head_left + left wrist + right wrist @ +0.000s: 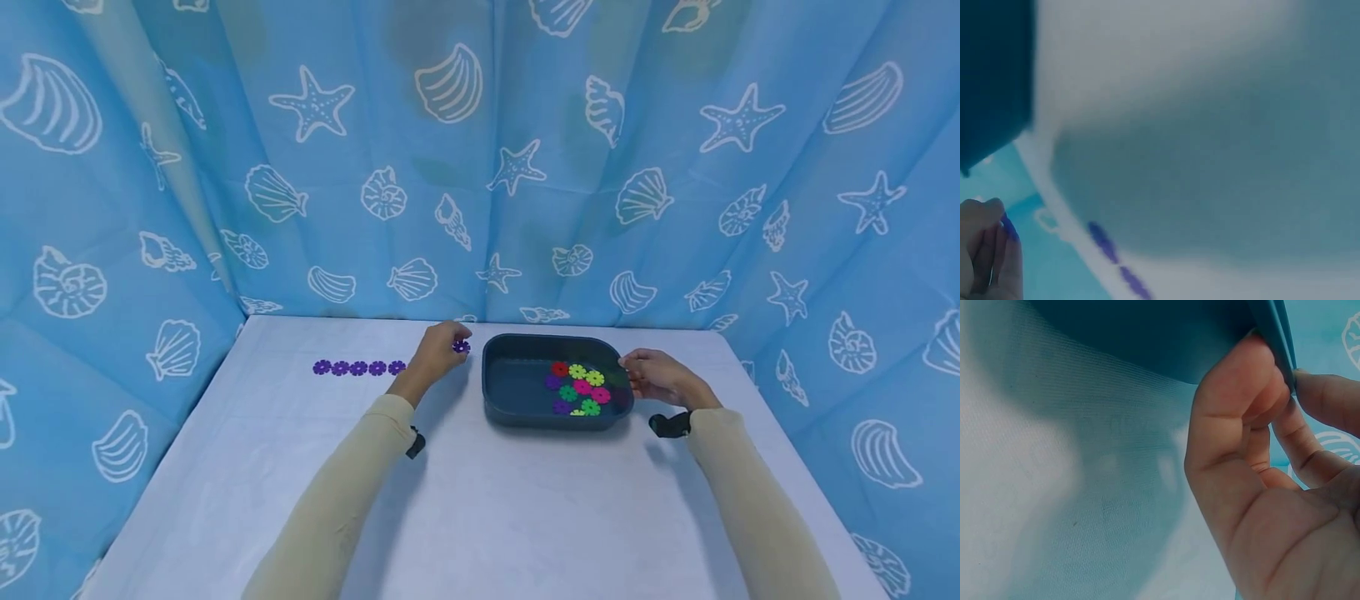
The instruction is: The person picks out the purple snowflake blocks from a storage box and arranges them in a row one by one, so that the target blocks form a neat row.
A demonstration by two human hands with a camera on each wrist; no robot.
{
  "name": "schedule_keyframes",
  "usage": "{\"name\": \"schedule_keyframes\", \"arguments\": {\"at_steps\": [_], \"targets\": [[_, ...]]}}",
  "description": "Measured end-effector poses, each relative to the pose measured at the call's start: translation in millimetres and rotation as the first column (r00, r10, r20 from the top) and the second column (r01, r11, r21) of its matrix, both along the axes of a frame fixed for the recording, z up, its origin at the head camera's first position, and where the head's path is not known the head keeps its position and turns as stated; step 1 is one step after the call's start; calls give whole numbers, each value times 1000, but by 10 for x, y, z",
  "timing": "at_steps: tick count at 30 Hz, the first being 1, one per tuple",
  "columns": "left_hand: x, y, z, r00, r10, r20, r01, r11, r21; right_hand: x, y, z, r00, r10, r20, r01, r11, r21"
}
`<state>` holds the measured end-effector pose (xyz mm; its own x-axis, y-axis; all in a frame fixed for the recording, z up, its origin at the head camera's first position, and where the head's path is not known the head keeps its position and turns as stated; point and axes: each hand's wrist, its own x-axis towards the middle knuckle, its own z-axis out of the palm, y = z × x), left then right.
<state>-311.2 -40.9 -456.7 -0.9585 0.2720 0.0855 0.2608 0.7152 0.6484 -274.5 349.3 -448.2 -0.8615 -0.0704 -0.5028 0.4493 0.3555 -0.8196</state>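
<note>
My left hand (438, 354) pinches a purple flower-shaped disc (461, 347) between thumb and fingers, just left of a dark blue-grey tray. In the left wrist view that disc (1009, 227) shows edge-on at the fingertips. My right hand (660, 377) grips the right rim of the tray (517, 414); the right wrist view has fingers and thumb on either side of the tray's edge (1275, 344). Inside the tray lie several flower discs (582, 387) in red, yellow, pink, green and purple. A row of purple flower discs (359, 367) lies on the table, left of my left hand.
A white cloth covers the table (510, 508). Behind it and along both sides hangs a blue curtain (450, 167) printed with white shells and starfish. Each wrist carries a black strap (670, 425).
</note>
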Motion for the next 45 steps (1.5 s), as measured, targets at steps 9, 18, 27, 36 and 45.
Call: {"name": "schedule_keyframes", "arguments": {"at_steps": [9, 18, 27, 36, 45], "targets": [[59, -21, -228, 999, -13, 44, 13, 1000, -5, 17, 16, -3, 1000, -2, -3, 2, 1000, -8], [84, -15, -282, 999, -27, 37, 29, 999, -40, -14, 17, -33, 1000, -9, -3, 9, 1000, -4], [28, -45, -348, 999, -19, 37, 21, 998, -56, 6, 10, 17, 1000, 8, -6, -8, 1000, -6], [35, -54, -390, 997, -1, 79, 5, 999, -48, 0, 12, 3, 1000, -5, 8, 5, 1000, -27], [14, 17, -224, 1000, -1, 28, 1, 1000, -11, 2, 22, -1, 1000, -5, 2, 5, 1000, -22]]}}
